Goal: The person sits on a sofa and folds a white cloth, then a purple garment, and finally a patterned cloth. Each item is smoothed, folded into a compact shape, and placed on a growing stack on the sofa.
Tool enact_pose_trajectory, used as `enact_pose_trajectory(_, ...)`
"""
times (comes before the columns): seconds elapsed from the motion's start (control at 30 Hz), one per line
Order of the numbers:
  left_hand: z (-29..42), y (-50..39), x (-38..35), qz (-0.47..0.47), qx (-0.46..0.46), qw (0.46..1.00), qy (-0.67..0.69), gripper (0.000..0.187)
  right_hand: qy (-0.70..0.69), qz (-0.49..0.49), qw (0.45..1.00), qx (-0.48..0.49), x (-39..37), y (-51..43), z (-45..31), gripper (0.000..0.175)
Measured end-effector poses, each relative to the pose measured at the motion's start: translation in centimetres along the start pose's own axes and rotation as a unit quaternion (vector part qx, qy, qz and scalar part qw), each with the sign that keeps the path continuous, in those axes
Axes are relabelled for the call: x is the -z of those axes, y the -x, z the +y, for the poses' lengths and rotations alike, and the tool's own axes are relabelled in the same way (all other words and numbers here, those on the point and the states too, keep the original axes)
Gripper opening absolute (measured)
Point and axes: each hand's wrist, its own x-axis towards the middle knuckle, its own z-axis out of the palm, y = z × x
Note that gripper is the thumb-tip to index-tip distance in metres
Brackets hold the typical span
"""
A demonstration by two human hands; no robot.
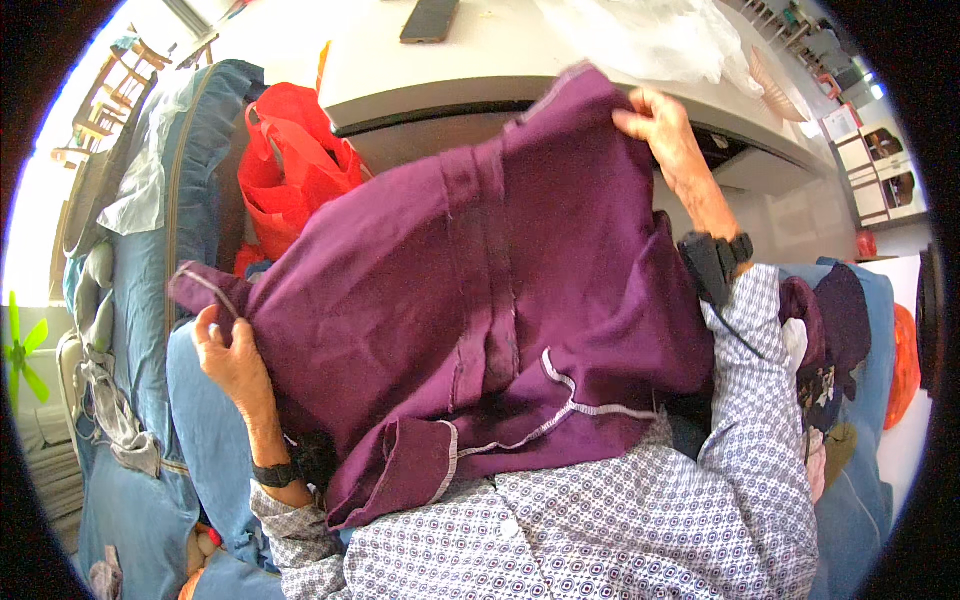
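A purple cloth garment (577, 247) is spread between my two hands above my lap. White overlocked seams run along its lower part, and a stitched placket strip crosses its middle. My left hand (234, 367) grips the garment's left end, where a white-stitched edge sticks out past the fingers. At the upper right, my right hand (660, 131) pinches the opposite end near the table edge, thumb against the cloth. The lower folds lie against my patterned shirt (555, 532). Part of the garment's underside is hidden.
Beyond the garment stands a white table (495, 56) bearing a smartphone (429, 20) and clear plastic sheeting (660, 37). A red fabric bag (296, 165) sits left of it. Blue-covered sofa seating (135, 480) lies leftward; several dark clothes (840, 322) lie at my right.
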Motion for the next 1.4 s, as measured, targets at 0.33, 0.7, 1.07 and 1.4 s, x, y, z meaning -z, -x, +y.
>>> enact_pose_trajectory(0.33,-5.3,1.3,-1.3,-0.086,0.051,0.978,-0.182,0.037,0.123,-0.187,0.974,0.024,-4.4,-1.7,-1.6,0.033)
enact_pose_trajectory(0.7,-6.9,1.9,-1.7,-0.087,0.003,0.976,-0.199,0.04,0.252,-0.006,0.963,-0.095,4.5,15.1,0.8,0.078)
enact_pose_trajectory(1.07,-7.7,1.8,-1.8,-0.108,-0.008,0.977,-0.182,0.041,-0.166,0.037,0.94,-0.294,2.9,21.7,1.3,0.043)
enact_pose_trajectory(1.4,-5.9,1.9,-1.1,-0.119,0.033,0.97,-0.207,0.041,-0.207,0.309,0.911,-0.177,5.0,20.5,0.8,0.045)
